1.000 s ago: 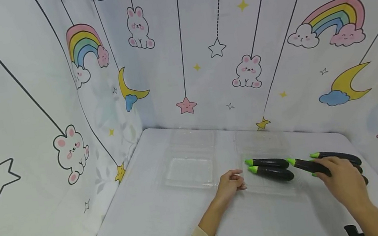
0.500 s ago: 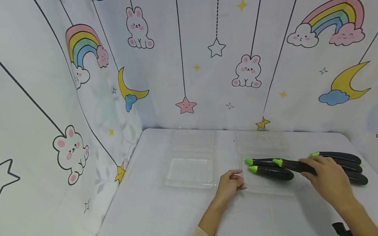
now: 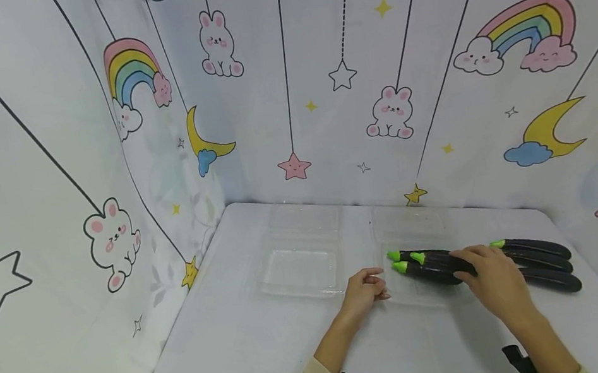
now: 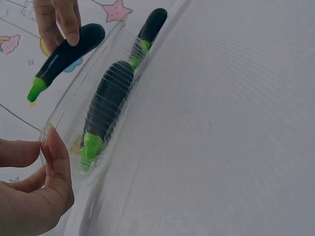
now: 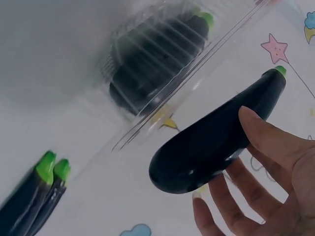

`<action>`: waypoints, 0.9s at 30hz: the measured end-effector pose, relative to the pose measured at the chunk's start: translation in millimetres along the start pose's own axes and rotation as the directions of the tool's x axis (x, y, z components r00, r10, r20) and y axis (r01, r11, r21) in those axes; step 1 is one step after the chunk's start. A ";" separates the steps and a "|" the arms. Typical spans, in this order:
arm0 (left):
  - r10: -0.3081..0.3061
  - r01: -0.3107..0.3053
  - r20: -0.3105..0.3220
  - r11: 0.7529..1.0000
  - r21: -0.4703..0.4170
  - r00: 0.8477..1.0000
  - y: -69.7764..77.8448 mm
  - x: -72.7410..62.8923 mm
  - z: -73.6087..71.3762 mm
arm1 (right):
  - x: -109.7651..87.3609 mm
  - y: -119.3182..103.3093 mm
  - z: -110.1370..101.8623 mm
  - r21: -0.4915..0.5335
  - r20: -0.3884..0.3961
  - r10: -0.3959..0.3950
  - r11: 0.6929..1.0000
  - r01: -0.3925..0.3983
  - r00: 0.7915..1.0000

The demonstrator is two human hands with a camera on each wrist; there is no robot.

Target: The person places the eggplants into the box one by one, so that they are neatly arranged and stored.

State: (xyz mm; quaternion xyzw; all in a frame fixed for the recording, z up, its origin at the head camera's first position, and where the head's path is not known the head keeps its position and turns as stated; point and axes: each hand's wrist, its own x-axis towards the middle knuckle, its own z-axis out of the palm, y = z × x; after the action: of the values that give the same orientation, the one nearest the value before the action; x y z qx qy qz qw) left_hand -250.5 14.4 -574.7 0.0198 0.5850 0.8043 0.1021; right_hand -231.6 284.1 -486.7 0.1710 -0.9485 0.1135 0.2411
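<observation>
My right hand (image 3: 492, 277) holds a dark eggplant (image 5: 211, 137) with a green stem end, thumb on one side and fingers on the other. That eggplant hangs above a clear plastic clamshell box (image 3: 421, 303), apart from the things inside. Two eggplants (image 4: 110, 96) lie side by side in the box, partly hidden in the head view by the held one. My left hand (image 3: 364, 292) pinches the box's left rim between thumb and fingers, seen closely in the left wrist view.
Several more eggplants (image 3: 543, 248) lie on the white table right of the box, partly behind my right hand. Another clear open box (image 3: 299, 272) stands to the left. Patterned cloth walls (image 3: 262, 89) rise at the table's back and left side.
My right hand has carried the eggplant leftward, from above the eggplants on the right to above the box. My left hand has stayed on the box rim.
</observation>
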 end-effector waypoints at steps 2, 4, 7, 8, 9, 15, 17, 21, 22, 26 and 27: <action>0.001 -0.001 0.001 1.000 0.000 1.000 -0.5 0.3 0.1 | 1.3 -1.8 3.2 -0.003 0.002 -0.013 1.000 0.013 1.000; 0.003 -0.002 0.001 1.000 -0.004 1.000 -1.1 1.2 0.3 | 1.8 -2.8 7.2 -0.009 0.004 -0.024 1.000 0.024 1.000; 0.002 -0.001 0.004 1.000 -0.008 1.000 -1.4 1.7 0.3 | 2.1 -5.0 12.1 -0.008 0.020 -0.031 0.999 0.031 0.999; 0.004 -0.004 0.006 1.000 -0.008 1.000 -1.8 1.7 0.3 | 2.1 -5.8 13.3 -0.006 0.027 -0.029 1.000 0.029 0.999; 0.003 -0.003 0.006 1.000 -0.008 1.000 -1.8 1.7 0.3 | 2.1 -6.5 14.7 -0.002 0.037 -0.025 1.000 0.025 0.999; 0.002 -0.002 0.006 1.000 -0.011 1.000 -1.4 1.5 0.2 | 1.8 -7.9 20.8 0.031 0.098 0.012 0.999 -0.015 0.995; 0.003 -0.003 0.008 1.000 -0.010 1.000 -1.1 1.3 0.0 | 1.9 -8.0 22.5 0.037 0.115 0.023 0.999 -0.027 0.993; -0.001 0.001 0.008 1.000 -0.003 1.000 -0.2 0.6 -0.8 | 1.9 -9.4 25.2 0.042 0.131 0.025 0.999 -0.031 0.991; -0.001 0.001 0.008 1.000 0.000 1.000 -0.1 0.5 -1.0 | 2.0 -9.9 25.6 0.042 0.132 0.026 0.999 -0.031 0.991; -0.001 0.001 0.012 1.000 0.005 1.000 -0.5 0.9 -1.7 | 1.9 -11.8 27.5 0.035 0.147 0.034 0.999 -0.039 0.989; 0.000 0.000 0.012 1.000 0.008 1.000 -0.9 1.1 -1.9 | 2.0 -12.0 28.1 0.032 0.155 0.039 0.999 -0.044 0.987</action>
State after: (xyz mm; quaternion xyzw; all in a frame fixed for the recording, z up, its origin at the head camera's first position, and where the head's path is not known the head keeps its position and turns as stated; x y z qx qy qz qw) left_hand -251.7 13.1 -576.3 0.0251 0.5875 0.8019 0.1058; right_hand -240.4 264.2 -508.2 0.1637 -0.9656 0.1216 0.1614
